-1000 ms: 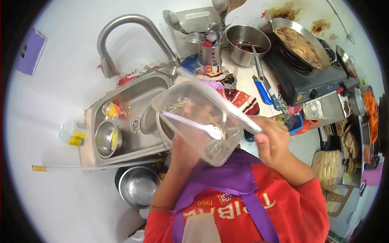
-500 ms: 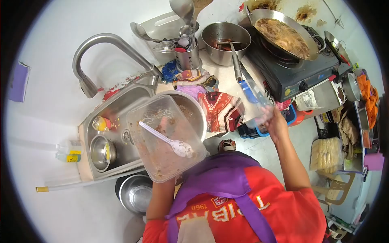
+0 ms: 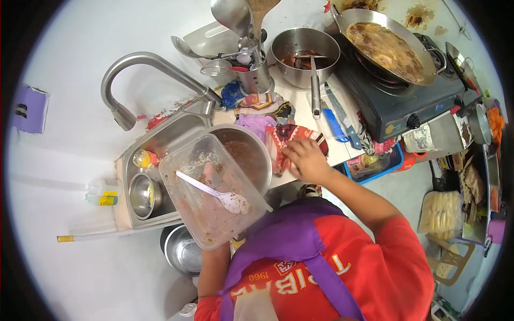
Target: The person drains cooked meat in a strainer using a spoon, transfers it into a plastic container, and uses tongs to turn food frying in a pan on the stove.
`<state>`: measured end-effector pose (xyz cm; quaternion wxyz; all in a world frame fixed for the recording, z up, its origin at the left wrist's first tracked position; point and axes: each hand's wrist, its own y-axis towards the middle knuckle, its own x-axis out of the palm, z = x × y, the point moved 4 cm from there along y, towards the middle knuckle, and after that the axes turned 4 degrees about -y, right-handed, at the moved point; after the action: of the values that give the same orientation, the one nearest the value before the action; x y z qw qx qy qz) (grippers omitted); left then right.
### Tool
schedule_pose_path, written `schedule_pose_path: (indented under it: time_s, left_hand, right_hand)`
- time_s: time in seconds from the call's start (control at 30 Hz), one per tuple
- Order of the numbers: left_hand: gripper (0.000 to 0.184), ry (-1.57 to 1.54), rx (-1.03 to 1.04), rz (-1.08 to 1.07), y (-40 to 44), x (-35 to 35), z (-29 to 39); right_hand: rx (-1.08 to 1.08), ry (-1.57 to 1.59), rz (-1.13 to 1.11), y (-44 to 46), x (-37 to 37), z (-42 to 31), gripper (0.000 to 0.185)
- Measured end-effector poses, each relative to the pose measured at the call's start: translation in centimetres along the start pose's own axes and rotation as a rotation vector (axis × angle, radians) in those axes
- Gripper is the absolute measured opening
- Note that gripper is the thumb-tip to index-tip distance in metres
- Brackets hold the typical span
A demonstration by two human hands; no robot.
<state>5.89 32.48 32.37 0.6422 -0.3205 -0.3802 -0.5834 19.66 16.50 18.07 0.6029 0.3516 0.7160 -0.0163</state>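
A clear plastic container (image 3: 179, 200), tilted and smeared with brown residue, is held up over the sink's edge and a steel bowl. My left hand is hidden beneath it; the forearm reaches up to its underside. A white plastic spoon (image 3: 232, 203) lies inside. My right hand (image 3: 309, 160) is on a red patterned cloth (image 3: 281, 136) at the counter's front edge, fingers curled onto the fabric. Behind the container, the large steel bowl (image 3: 269, 174) holds a brownish mixture. Right of the cloth lie a blue-handled knife (image 3: 334, 124) and another blade (image 3: 350, 128).
A wok (image 3: 383, 45) of bubbling oil sits on the gas stove (image 3: 393, 107). Beside it stands a pot (image 3: 289, 75) with dark sauce and a long-handled utensil. Left are the faucet (image 3: 152, 58), sink (image 3: 160, 123) and small steel bowl (image 3: 143, 198). A blue-rimmed basket (image 3: 375, 174) is below the counter.
My right hand has moved left from beside the knives onto the red patterned cloth, which looks more bunched. The container is still held up, with the spoon in it.
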Motion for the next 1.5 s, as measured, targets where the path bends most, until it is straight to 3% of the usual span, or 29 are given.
schedule_pose_path:
  time_s: [0.03,0.1,0.17,0.2,0.23,0.27,0.33,0.4,0.47,0.5,0.53,0.57,0.6,0.7,0.8,1.0,1.13,1.2,1.3,1.37,1.43,1.47,1.5]
  left_hand:
    - [0.084,0.004,0.000,0.002,0.0,0.1,0.0]
    - [0.085,0.007,0.000,0.004,-0.2,0.1,0.0]
    - [0.085,-0.003,-0.008,0.004,-0.2,0.0,-0.1]
    - [0.085,-0.007,-0.011,0.002,-0.2,0.0,-0.2]
    - [0.085,-0.011,-0.019,0.001,-0.1,-0.1,-0.4]
    - [0.085,-0.022,-0.028,-0.008,0.0,-0.2,-0.6]
    - [0.086,-0.061,-0.072,-0.063,0.6,-0.1,-1.1]
    - [0.086,-0.222,-0.074,-0.250,1.4,0.5,-2.0]
    - [0.073,0.456,-0.237,-0.091,2.5,1.1,-2.7]
    - [0.067,0.471,-0.309,0.002,2.8,0.7,-3.4]
    - [0.060,0.480,-0.379,0.096,3.1,0.2,-4.0]
    - [0.053,0.170,-0.426,0.186,3.5,-0.2,-5.0]
    - [0.043,0.051,-0.520,0.256,4.1,0.0,-5.6]
    - [0.037,0.106,-0.464,0.242,5.9,-1.8,-8.7]
    - [0.038,0.117,-0.447,0.212,6.8,-2.6,-10.6]
    - [0.052,0.381,-0.222,0.372,9.4,-5.6,-14.3]
    - [0.055,0.645,-0.302,0.468,10.6,-5.0,-14.6]
    - [0.056,1.044,0.000,0.457,10.9,-6.1,-14.4]
    - [0.054,1.365,0.220,0.312,10.8,-4.0,-13.1]
    - [0.050,1.561,0.156,0.002,10.9,-1.8,-11.8]
    - [0.044,1.774,-0.026,-0.500,12.1,-0.2,-11.3]
    - [0.029,2.245,0.163,-0.601,12.7,-1.2,-11.6]
    - [0.025,2.347,0.117,-0.681,13.6,-2.1,-12.1]
  right_hand:
    - [-0.042,-0.093,0.043,1.3,0.1,1.0,0.040]
    - [0.127,0.025,0.160,3.5,0.0,4.0,0.026]
    - [0.777,0.468,0.146,4.7,0.8,7.0,0.022]
    - [0.810,0.904,0.369,4.9,0.1,7.5,0.029]
    - [0.853,1.030,0.463,5.3,-1.7,7.4,0.026]
    - [0.886,1.368,0.286,4.9,-2.1,8.1,0.025]
    - [0.963,1.728,0.176,4.4,-3.4,7.6,0.024]
    - [1.084,1.786,0.354,3.1,-5.3,3.8,0.023]
    - [1.095,1.868,0.205,0.6,-5.5,2.8,0.023]
    - [1.107,1.903,0.135,-0.5,-5.7,2.5,0.024]
    - [1.161,1.879,0.187,-1.2,-6.2,2.1,0.025]
    - [1.213,1.853,0.241,-1.7,-6.8,1.8,0.027]
    - [1.264,1.825,0.297,-2.2,-7.1,1.7,0.028]
    - [1.194,1.691,0.419,-4.4,-8.0,3.2,0.026]
    - [1.131,1.247,0.496,-6.7,-8.8,5.8,0.030]
    - [1.034,1.204,0.715,-6.7,-12.1,7.0,0.029]
    - [1.041,1.231,0.651,-8.3,-11.2,7.4,0.029]
    - [1.049,1.312,0.616,-8.6,-10.8,6.9,0.030]
    - [1.136,1.282,0.685,-8.3,-11.1,5.9,0.027]
    - [1.113,1.329,0.648,-9.7,-10.5,6.7,0.028]
    - [1.107,1.360,0.650,-9.1,-11.6,6.2,0.028]
    - [1.087,1.367,0.647,-9.1,-11.9,6.3,0.029]
    - [1.087,1.360,0.646,-9.1,-12.0,6.3,0.029]
